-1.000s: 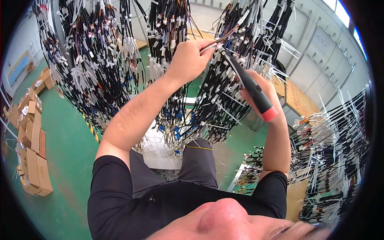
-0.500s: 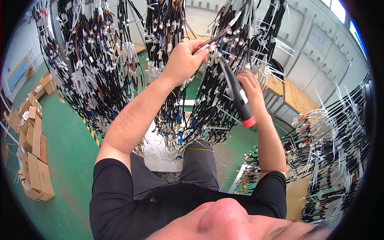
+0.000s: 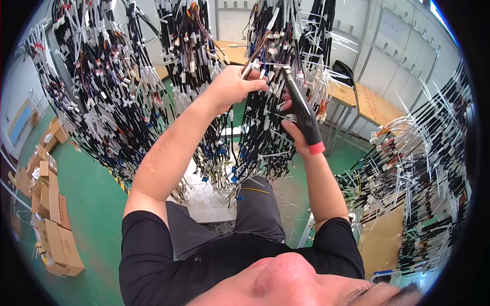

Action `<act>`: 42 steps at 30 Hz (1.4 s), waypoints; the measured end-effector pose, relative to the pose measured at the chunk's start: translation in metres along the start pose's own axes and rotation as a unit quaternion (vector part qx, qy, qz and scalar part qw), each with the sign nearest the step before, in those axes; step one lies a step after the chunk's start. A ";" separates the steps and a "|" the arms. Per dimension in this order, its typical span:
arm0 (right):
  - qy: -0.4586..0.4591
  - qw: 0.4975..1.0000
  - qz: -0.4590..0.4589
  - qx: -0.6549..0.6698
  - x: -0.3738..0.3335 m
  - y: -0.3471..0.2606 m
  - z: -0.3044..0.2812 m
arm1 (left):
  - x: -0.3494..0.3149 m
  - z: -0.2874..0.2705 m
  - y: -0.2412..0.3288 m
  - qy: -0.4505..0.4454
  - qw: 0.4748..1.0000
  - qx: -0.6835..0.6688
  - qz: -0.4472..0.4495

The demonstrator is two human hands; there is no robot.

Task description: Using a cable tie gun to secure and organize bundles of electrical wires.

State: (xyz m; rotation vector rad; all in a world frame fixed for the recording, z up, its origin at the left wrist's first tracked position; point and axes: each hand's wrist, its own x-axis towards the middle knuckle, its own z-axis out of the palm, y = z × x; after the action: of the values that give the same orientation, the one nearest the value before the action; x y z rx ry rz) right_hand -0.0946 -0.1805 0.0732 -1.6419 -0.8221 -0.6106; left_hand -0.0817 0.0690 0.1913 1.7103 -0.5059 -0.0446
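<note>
Held brown wires [image 3: 254,57] in the left grip [image 3: 232,89], with fingers closed about them and one digit pointing out toward the right. Had the right grip [image 3: 297,130] clasped around a long black tool [image 3: 302,107] with a red butt end, partly hidden behind it. Held the tool aslant, with the narrow tip up beside the hanging wire bundle [image 3: 265,133] and the red end down over the right wrist. Could not tell contact from a narrow gap at that tip. Faced further bundles [image 3: 97,97] of black and white wires to the left. Saw cardboard boxes [image 3: 61,245] along the green floor [image 3: 102,224] at far left, a wooden bench [image 3: 375,104] beyond the tool, and massed wires [image 3: 418,168] with pale ties at right. Wore a black top [image 3: 214,273] and dark grey trousers [image 3: 258,214].
</note>
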 end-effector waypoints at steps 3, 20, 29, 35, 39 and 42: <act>-0.001 0.968 0.088 0.234 -0.004 0.008 0.014 | 0.011 0.015 -0.013 0.013 0.998 -0.008 0.058; 0.016 0.987 0.000 -0.163 -0.001 -0.035 -0.029 | 0.009 0.020 -0.019 0.081 0.993 -0.026 0.084; 0.017 0.924 -0.092 -0.372 -0.008 -0.064 -0.014 | -0.007 0.023 -0.001 0.063 0.992 0.066 0.086; -0.015 0.998 0.044 -0.049 0.006 -0.064 -0.038 | -0.009 0.012 -0.003 0.083 0.994 -0.014 0.073; -0.045 0.984 0.120 0.122 0.030 -0.069 -0.056 | -0.002 0.015 -0.014 0.111 0.989 -0.011 0.101; -0.085 0.972 0.183 0.122 0.044 -0.093 -0.065 | 0.005 0.011 -0.027 0.131 0.983 -0.025 0.126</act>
State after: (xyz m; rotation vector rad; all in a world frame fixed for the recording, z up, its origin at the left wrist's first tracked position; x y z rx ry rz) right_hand -0.1379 -0.2248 0.1772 -1.5783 -0.6626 -0.1054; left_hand -0.0719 0.0599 0.1643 1.5618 -0.5158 0.3435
